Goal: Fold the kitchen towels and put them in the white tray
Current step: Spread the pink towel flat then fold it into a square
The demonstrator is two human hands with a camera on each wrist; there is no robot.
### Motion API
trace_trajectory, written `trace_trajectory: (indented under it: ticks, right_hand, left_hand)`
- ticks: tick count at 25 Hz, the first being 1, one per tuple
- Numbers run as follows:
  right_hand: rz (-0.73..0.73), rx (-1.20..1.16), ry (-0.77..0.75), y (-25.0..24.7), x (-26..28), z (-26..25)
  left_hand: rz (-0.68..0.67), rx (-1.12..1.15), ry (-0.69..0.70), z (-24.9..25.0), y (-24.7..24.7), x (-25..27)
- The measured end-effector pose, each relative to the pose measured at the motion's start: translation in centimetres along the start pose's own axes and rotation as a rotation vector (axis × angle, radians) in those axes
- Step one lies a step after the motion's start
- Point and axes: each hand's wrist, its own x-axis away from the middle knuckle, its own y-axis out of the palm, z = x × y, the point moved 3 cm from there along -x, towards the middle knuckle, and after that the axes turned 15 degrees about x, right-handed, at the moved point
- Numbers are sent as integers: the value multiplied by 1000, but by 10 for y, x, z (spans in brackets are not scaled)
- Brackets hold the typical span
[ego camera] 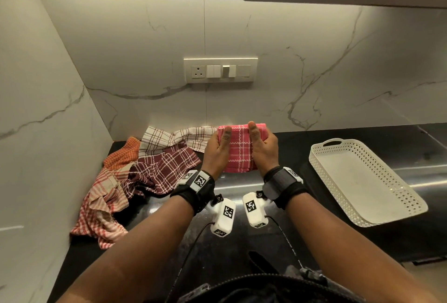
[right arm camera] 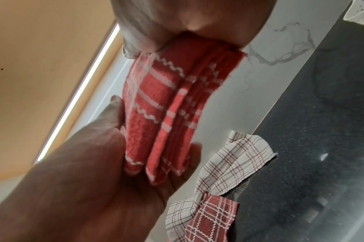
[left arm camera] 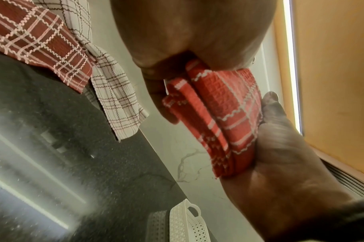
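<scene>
A folded pink checked towel (ego camera: 239,150) is held up above the black counter (ego camera: 242,230), near the back wall. My left hand (ego camera: 217,150) grips its left edge, thumb on top. On the right edge my right hand (ego camera: 263,148) does the same. The left wrist view shows the towel's (left arm camera: 224,106) stacked layers pinched between thumb and fingers; the right wrist view shows the same towel (right arm camera: 166,106). The white perforated tray (ego camera: 362,181) lies empty on the counter to the right, its handle end (left arm camera: 185,226) also in the left wrist view.
Unfolded towels are heaped in the left corner: a maroon checked one (ego camera: 164,169), a white checked one (ego camera: 169,138), an orange one (ego camera: 125,152) and a red striped one (ego camera: 104,206). A switch panel (ego camera: 220,69) sits on the marble wall.
</scene>
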Motion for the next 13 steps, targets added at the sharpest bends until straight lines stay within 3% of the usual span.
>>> trace_trajectory:
  ticks: [4, 10, 13]
  right_hand:
    - [-1, -39, 14, -21, 5, 10]
    - [-151, -45, 113, -56, -3, 29]
    - [-165, -52, 147, -93, -9, 45]
  left_hand:
    - [28, -23, -46, -23, 15, 6]
    - [143, -23, 3, -31, 49, 2]
    - [107, -22, -46, -50, 81, -3]
